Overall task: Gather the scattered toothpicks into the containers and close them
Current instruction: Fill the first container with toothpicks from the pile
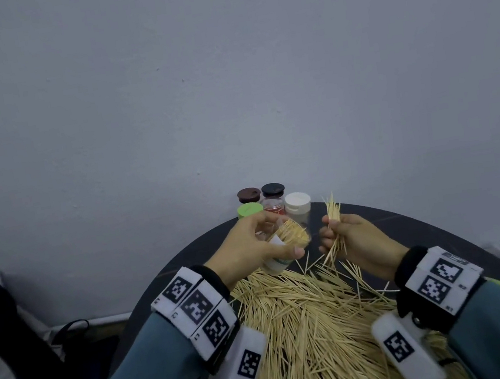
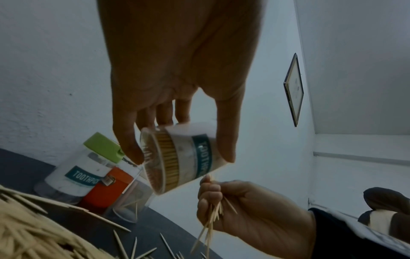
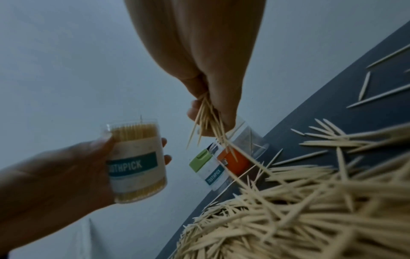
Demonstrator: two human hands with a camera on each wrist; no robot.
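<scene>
Pale wooden toothpicks [image 1: 313,326] heap on matt dark table [image 1: 428,226]; clear plastic container [image 3: 137,161].

I see the toothpick heap [image 1: 313,326] covering the near table [image 1: 412,229]. Closed containers [image 1: 273,200] crowd its far edge; my hands could pass above.

A framed picture [image 2: 293,90] hangs on the pale wall [image 1: 224,78].

Head looks down; wrists look up close.
</scene>
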